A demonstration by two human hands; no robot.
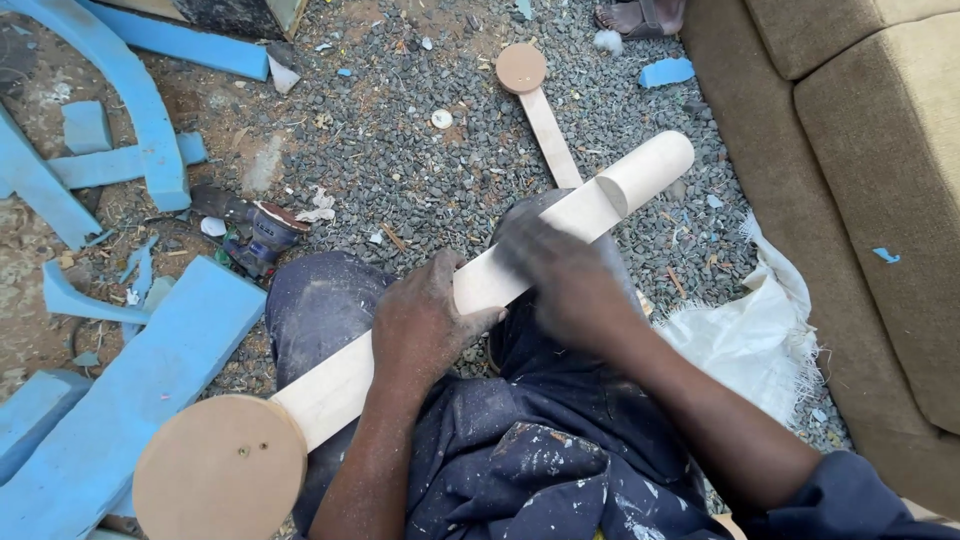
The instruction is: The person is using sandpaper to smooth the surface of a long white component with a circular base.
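We sit outdoors on a gravel ground (pixel 420 170) strewn with blue foam offcuts (pixel 150 370), beside a tan sofa (pixel 870 200). Across our lap lies a pale wooden piece (pixel 480 290) with a round disc (pixel 220 470) at its near end. Our left hand (pixel 425 325) has its grip wrapped around the flat shaft; just beyond that grip our right hand (pixel 560 275) is blurred on the wood, its grip unclear. We count two such wooden pieces, the second (pixel 540 115) lying on the gravel past the grip, and one power sander (pixel 250 230).
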